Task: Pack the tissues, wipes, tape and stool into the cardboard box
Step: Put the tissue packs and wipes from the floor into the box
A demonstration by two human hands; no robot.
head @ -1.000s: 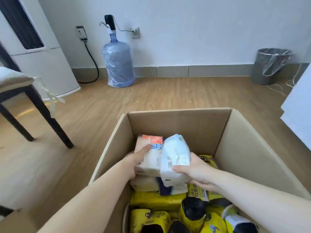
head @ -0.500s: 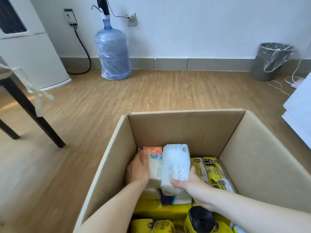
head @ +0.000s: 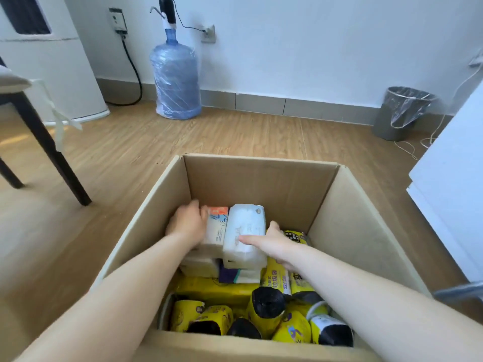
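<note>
Hands: both yours, both down inside the cardboard box (head: 261,184), reaching toward its far left part.
Left hand (head: 188,224): pressed flat against the left side of the orange-topped tissue pack (head: 216,228); fingers wrap its far edge, holding it rather than lying loose. You have it close to the box's left wall.
Right hand (head: 274,244): clasped on the white wipes pack (head: 245,233); your thumb (head: 248,239) lies across its front face, the other fingers go behind its right side.
Two packs: standing on end, side by side and touching, tissue pack on the left, wipes pack on the right. Both sit on top of other goods, not on the box floor.
Under them: a pale tissue pack (head: 200,266) lying flat, and just right of it a purple-and-white pack (head: 239,274).
Nearer you: a flat yellow pack (head: 209,288), then a crowd of yellow-wrapped rolls with black cores (head: 265,305) filling the near half of the box. More yellow packs (head: 295,237) with dark print lie just right of your right hand.
Box: open at the top, standing on the wooden floor (head: 156,142); far wall bare inside.
Room, left: dark chair leg (head: 49,150), white appliance (head: 52,61) behind it.
Room, far wall: blue water jug (head: 175,82) with pump on top, wrapped in clear film; cable runs to a wall socket (head: 208,33).
Room, right: grey bin (head: 397,113) with clear liner; white boards (head: 454,178) at the edge.
Tape and stool: cannot tell where they are.
</note>
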